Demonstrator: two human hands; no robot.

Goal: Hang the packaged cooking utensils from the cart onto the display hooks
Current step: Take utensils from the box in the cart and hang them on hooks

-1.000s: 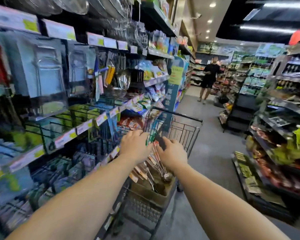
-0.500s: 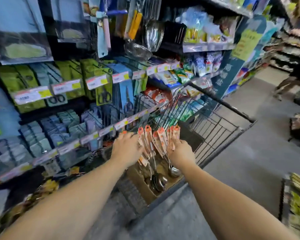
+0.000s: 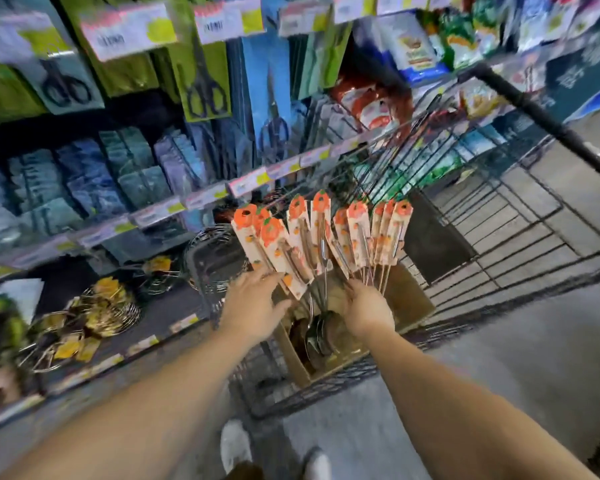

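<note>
A fan of packaged cooking utensils stood upright in a brown cardboard box at the near end of a black wire shopping cart. Each metal utensil was fixed to a long pale card printed with orange fruit and topped by an orange hang tab, the cards splaying outward while the steel bowls sank into the box. The display hooks held rows of blue and green packets beside the cart.

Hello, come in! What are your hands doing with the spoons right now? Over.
Both hands in the cart. Right hand grips a fan of carded utensils; left hand steadies the cards, grip unclear. None hung yet. Cardboard box below, nothing blocking.
</note>
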